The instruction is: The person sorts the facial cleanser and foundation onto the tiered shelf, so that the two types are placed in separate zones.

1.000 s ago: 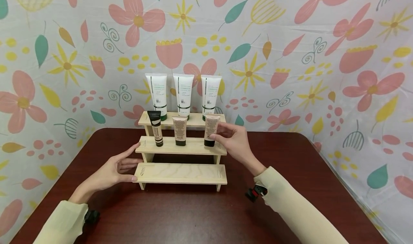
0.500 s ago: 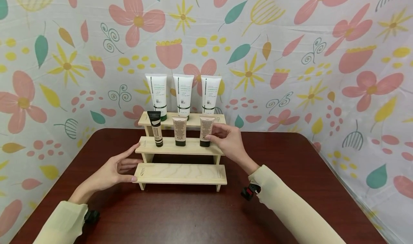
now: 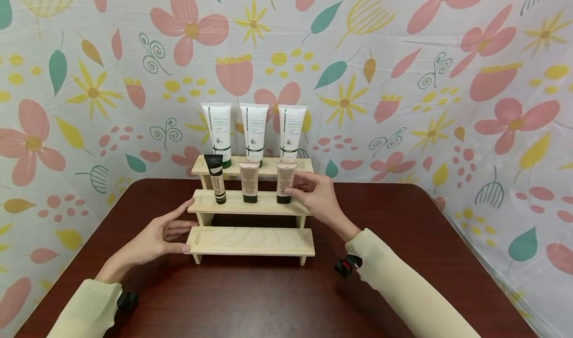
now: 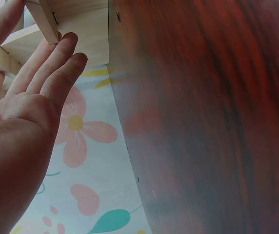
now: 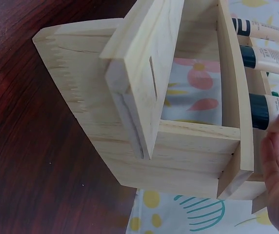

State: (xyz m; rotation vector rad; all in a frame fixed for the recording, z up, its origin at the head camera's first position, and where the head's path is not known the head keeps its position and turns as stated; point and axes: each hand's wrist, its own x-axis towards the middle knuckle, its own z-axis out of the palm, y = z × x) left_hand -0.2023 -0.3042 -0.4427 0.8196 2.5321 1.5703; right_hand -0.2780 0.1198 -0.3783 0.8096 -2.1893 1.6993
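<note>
A three-step wooden display stand (image 3: 250, 239) stands on the table. On its middle shelf, my right hand (image 3: 315, 195) pinches a small beige squeeze tube (image 3: 285, 181) with a black cap, which stands cap-down at the right. The right wrist view shows the thumb and fingers about this tube (image 5: 275, 113). My left hand (image 3: 154, 238) rests at the stand's left side, thumb by the bottom shelf and fingers at the middle one. Its fingers look nearly straight in the left wrist view. Also on the middle shelf are another beige tube (image 3: 249, 181) and a slim black-topped tube (image 3: 217, 179).
Three tall white tubes (image 3: 254, 131) with green caps stand along the top shelf. The dark red table (image 3: 277, 298) extends around the stand. A flower-printed cloth (image 3: 403, 104) hangs behind it. Both wrists wear black devices (image 3: 347, 265).
My right hand slid the right beige tube a little to the left along the middle shelf, then stayed nearly still. My left hand kept its place.
</note>
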